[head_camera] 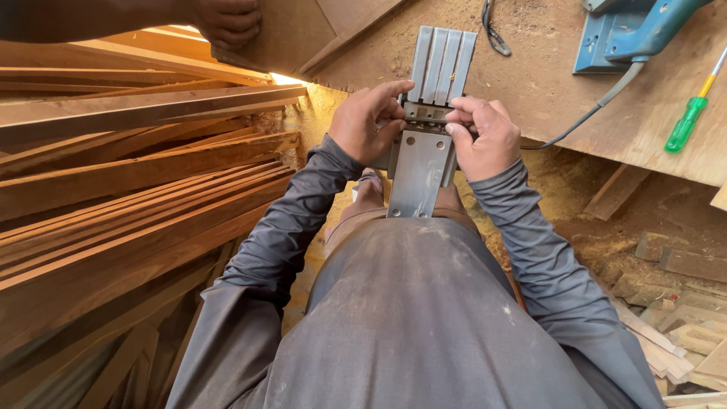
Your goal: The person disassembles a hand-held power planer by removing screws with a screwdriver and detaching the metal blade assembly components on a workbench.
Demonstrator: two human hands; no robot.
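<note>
My left hand (369,119) and my right hand (482,135) both grip a grey metal part (419,176), a flat plate with bolt heads. Its far end carries several parallel grey metal bars (441,64). My fingers meet at the joint between plate and bars. I hold it upright over my lap, above the edge of a dusty wooden board (530,76). My sleeves are grey and dusty.
Long wooden planks (136,189) are stacked at the left. Another person's hand (227,21) rests on a brown board at the top left. A blue power tool (628,34) with a cable and a green-handled screwdriver (687,121) lie on the board. Wood offcuts (674,333) litter the sawdust floor.
</note>
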